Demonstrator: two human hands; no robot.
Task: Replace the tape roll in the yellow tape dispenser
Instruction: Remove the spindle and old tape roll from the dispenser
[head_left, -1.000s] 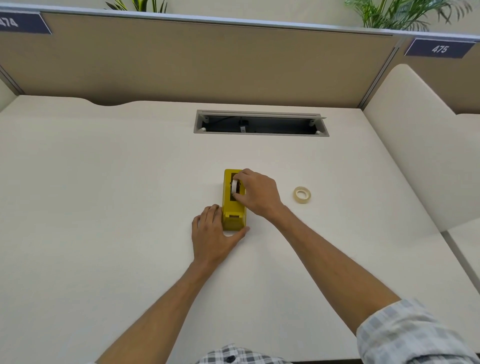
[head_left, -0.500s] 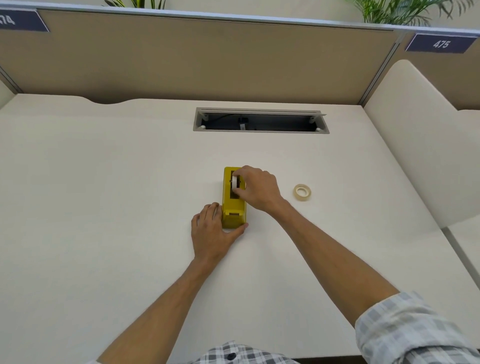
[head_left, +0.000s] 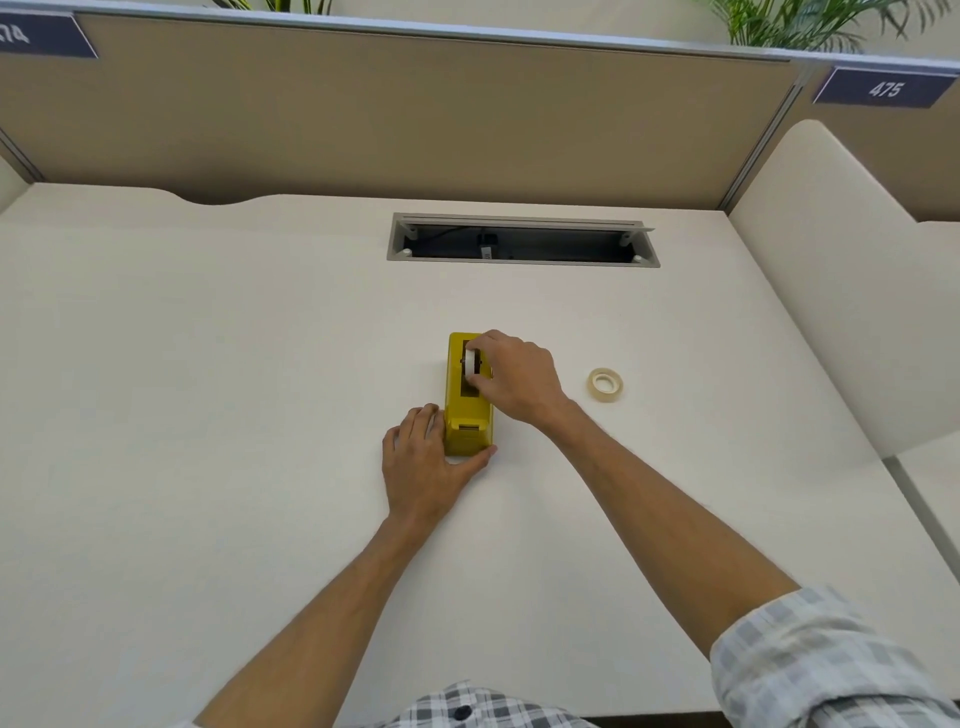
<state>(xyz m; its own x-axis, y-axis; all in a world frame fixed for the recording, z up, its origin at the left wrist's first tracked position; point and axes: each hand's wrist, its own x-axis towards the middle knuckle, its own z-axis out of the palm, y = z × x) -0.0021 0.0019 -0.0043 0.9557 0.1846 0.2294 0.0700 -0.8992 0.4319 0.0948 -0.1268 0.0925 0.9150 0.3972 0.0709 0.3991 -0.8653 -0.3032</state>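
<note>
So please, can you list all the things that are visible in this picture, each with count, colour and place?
yellow plastic tape dispenser: 1, yellow, desk centre
white tape roll: 1, white, in the dispenser slot, pinched by the right hand
loose cream tape roll: 1, cream, flat on the desk, right of the dispenser
beige desk: 1, beige
grey cable tray opening: 1, grey, far side of the desk
tan partition panel: 1, tan, behind the desk
dark number signs: 2, navy, panel top corners
green plants: 2, green, behind the panel
left hand: 1, bracing the dispenser's near end
right hand: 1, on the white roll
</note>
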